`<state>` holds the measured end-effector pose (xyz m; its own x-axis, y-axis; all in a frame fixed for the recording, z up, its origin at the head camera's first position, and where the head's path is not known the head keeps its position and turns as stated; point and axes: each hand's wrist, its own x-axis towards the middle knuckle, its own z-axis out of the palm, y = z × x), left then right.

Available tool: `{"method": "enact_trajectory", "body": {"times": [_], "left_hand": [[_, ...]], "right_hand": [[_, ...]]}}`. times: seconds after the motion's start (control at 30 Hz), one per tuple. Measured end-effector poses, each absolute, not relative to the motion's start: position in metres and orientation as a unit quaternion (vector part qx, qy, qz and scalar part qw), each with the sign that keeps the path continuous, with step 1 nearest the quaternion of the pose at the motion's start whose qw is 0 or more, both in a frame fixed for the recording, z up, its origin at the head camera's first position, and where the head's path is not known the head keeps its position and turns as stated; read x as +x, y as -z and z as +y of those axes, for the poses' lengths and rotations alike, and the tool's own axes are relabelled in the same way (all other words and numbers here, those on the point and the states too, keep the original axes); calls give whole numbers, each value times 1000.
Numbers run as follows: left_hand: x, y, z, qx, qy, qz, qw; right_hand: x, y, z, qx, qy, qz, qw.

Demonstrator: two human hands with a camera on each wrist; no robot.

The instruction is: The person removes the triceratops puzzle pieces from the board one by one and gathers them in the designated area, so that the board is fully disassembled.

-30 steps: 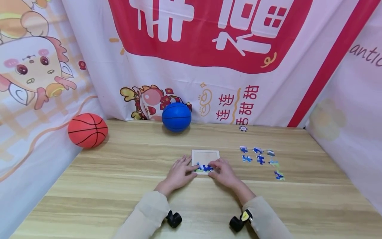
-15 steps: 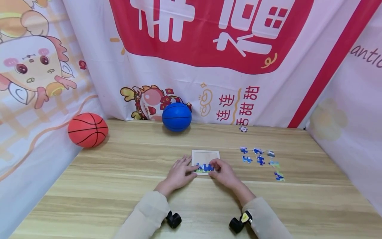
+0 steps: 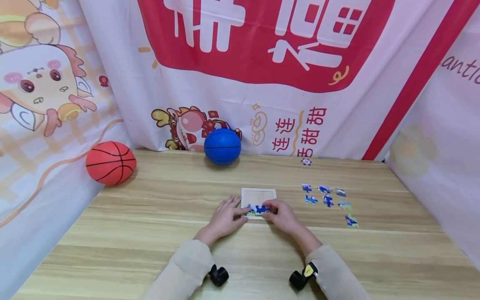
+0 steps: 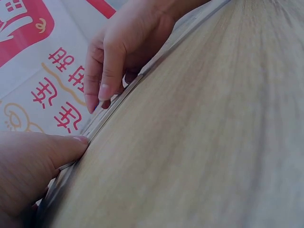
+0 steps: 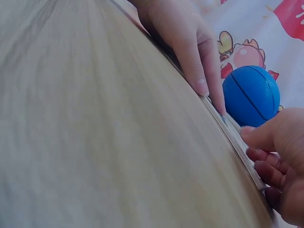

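Observation:
In the head view, a shallow white-edged puzzle frame (image 3: 258, 190) lies on the table, with blue and green jigsaw pieces along its near side. My left hand (image 3: 225, 217) rests at its left edge, fingers extended, the index fingertip over a piece and the thumb at the near rim. At the right end my right hand (image 3: 283, 217) pinches a blue puzzle piece (image 3: 260, 209) between thumb and fingers; its right part is hidden. In the left wrist view the right hand's fingertips (image 4: 105, 92) are bent down at the frame, with a speck of blue showing there.
Several loose puzzle pieces (image 3: 328, 201) lie right of the frame. A blue ball (image 3: 222, 146) sits at the back by the printed curtain, and a red ball (image 3: 111, 163) at the left edge. A small round token (image 3: 306, 161) lies at the back.
My right fingers have shifted slightly at the frame's right end, and the blue piece beside them has moved a little. The left hand has stayed put.

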<state>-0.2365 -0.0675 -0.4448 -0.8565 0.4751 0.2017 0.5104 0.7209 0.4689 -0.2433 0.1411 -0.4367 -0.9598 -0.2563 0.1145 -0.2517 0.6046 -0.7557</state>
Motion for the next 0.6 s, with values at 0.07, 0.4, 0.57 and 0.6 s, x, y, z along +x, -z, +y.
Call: {"method": "enact_trajectory", "body": {"times": [0.07,0.4,0.57,0.6], "left_hand": [[-236,445,-67,-264,265,-927,31],[-236,447,-66,-271,273,-922,41],[-236,446,-67,-272,275,-921,44],[-236,446,-67,-272,276,-921,43]], "right_hand": [[-243,434,144,-134,433,891,14],[-237,422,194,-137,501,855,8],[-230,417,233,-157,463,872,-33],[-229,416,240,-155,454,877,-41]]}}
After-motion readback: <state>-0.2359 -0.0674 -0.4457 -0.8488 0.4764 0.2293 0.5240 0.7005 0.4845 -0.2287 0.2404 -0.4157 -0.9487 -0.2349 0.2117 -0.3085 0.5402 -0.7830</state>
